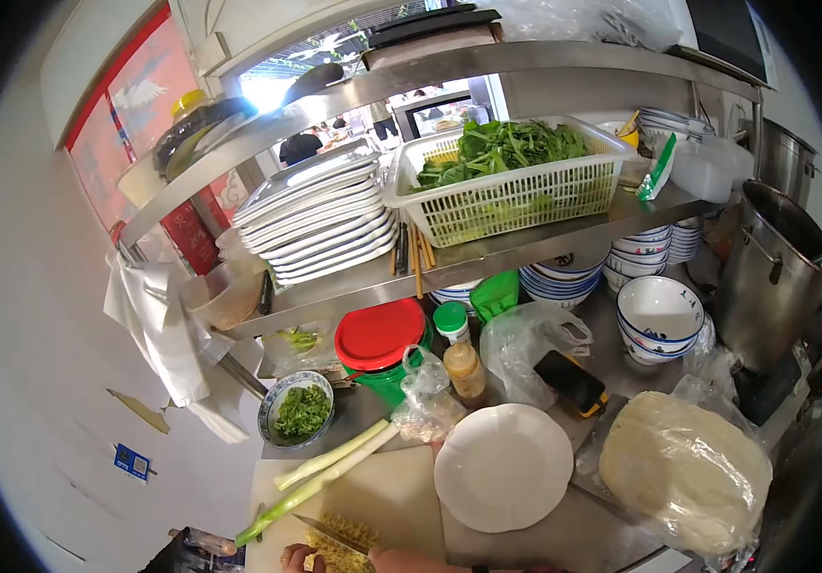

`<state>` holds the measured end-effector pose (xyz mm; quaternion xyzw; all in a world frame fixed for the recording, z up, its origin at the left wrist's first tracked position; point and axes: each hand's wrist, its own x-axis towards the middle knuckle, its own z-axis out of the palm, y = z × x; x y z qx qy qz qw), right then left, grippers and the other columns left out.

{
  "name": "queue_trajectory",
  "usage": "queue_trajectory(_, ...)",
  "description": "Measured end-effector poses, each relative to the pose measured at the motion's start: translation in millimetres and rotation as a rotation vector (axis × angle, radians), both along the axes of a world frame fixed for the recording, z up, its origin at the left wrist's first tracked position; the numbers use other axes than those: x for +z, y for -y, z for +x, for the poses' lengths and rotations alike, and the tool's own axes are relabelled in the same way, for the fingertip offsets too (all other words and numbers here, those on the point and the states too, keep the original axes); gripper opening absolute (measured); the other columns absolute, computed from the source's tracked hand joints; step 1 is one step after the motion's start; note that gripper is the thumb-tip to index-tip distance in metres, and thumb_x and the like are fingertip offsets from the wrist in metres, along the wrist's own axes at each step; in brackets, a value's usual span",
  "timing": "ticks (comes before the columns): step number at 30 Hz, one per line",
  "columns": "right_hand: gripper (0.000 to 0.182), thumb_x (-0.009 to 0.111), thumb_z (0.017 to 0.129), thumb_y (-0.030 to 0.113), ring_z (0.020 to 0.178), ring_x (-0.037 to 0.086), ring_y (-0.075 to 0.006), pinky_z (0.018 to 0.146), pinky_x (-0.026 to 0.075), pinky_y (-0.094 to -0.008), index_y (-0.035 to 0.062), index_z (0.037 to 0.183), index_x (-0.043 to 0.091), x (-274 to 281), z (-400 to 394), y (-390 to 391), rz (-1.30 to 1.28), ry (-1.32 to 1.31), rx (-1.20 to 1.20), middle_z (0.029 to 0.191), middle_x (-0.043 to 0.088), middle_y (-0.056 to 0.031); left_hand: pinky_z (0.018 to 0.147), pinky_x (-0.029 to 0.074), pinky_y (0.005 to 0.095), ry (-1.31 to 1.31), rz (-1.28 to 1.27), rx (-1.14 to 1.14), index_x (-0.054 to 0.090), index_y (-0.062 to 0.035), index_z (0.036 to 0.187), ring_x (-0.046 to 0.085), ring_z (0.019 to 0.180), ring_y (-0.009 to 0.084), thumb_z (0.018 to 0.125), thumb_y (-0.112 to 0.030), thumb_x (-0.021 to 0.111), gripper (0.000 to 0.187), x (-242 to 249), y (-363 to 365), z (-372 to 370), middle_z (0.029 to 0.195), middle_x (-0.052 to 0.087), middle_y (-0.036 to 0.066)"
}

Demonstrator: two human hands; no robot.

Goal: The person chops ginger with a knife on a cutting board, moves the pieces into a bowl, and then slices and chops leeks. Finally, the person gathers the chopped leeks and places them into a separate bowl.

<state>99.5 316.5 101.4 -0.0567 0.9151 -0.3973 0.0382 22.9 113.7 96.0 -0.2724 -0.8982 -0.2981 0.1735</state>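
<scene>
At the bottom edge, my right hand [394, 561] is closed around the handle end of a knife [329, 532], the handle itself hidden by the fingers. Its blade points up and left across a pile of finely chopped yellowish food [346, 528], whose kind I cannot make out. My left hand [302, 558] is beside the pile, below the blade, with slightly bent fingers apart; the frame cuts off most of it. Under all this is a pale cutting board [411, 487]. Scallion stalks [320, 475] lie across its upper left part.
Right of the board sits a white plate [503, 468], then plastic-wrapped dough [686, 470]. Behind are a bowl of chopped greens [296, 409], a red-lidded bucket [380, 334], a sauce bottle [465, 371] and a phone-like device [571, 382]. A shelf above holds stacked trays [320, 220] and a vegetable basket [516, 205].
</scene>
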Motion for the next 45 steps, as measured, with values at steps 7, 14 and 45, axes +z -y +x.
queue_trajectory(7, 0.021, 0.044, 0.082, 0.014, 0.064, 0.060, -0.0346, 0.059, 0.047, -0.0456, 0.0003, 0.086, 0.061, 10, 4, -14, -0.052, -0.332, 0.139, 0.071, 0.061, -0.0187, 0.080, 0.043, 0.0403, -0.009, 0.044, 0.087, 0.061, -0.0028, 0.086, 0.054, 0.088, 0.0328, 0.071, -0.001, 0.064, 0.016, -6, 9, 7, 0.091, 0.059, 0.015)
queue_trajectory(14, 0.022, 0.046, 0.083, 0.020, 0.064, 0.060, -0.0322, 0.058, 0.047, -0.0443, 0.0072, 0.087, 0.063, 8, 2, -12, 0.008, -0.161, 0.146, 0.073, 0.061, -0.0160, 0.079, 0.044, 0.0396, -0.015, 0.077, 0.165, 0.060, -0.0027, 0.086, 0.054, 0.087, 0.0317, 0.071, -0.001, 0.064, 0.016, -3, 33, 19, 0.090, 0.059, 0.014)
queue_trajectory(45, 0.021, 0.047, 0.082, 0.021, 0.058, 0.058, -0.0293, 0.054, 0.046, -0.0416, 0.0092, 0.087, 0.063, -44, 4, 22, 0.358, -0.370, 0.133, 0.068, 0.059, -0.0139, 0.082, 0.045, 0.0340, 0.092, 0.291, 0.232, 0.060, -0.0029, 0.082, 0.056, 0.089, 0.0258, 0.075, -0.003, 0.062, 0.007, -5, 34, 27, 0.091, 0.060, 0.011)
